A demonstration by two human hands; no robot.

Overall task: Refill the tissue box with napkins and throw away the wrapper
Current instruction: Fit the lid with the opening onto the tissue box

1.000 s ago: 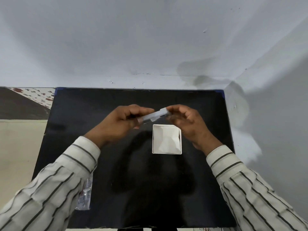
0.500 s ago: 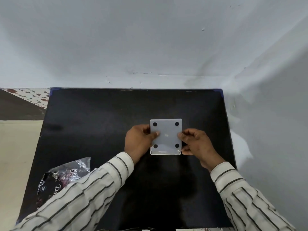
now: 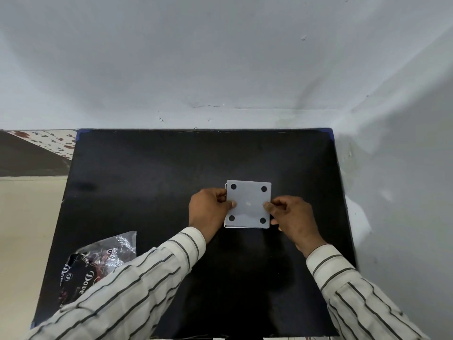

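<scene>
A square white tissue box [image 3: 248,204] lies on the black table [image 3: 152,182], right of centre. A flat translucent panel with a black dot at each corner covers its upper face, and the box's white rim shows along the left and near edges. My left hand [image 3: 208,212] grips the panel's left edge, thumb on top. My right hand [image 3: 289,214] grips the right edge the same way. The napkins are hidden under the panel. A crumpled clear wrapper [image 3: 98,261] with dark print lies at the table's near left, partly under my left sleeve.
A pale wall stands behind the table and another close along its right side. Beyond the table's left edge are a beige floor and a patterned patch [image 3: 49,143].
A second ago both hands held the panel edge-on above the open box. They have brought it down flat onto the box. The view shifted and the wrapper came more into sight.
</scene>
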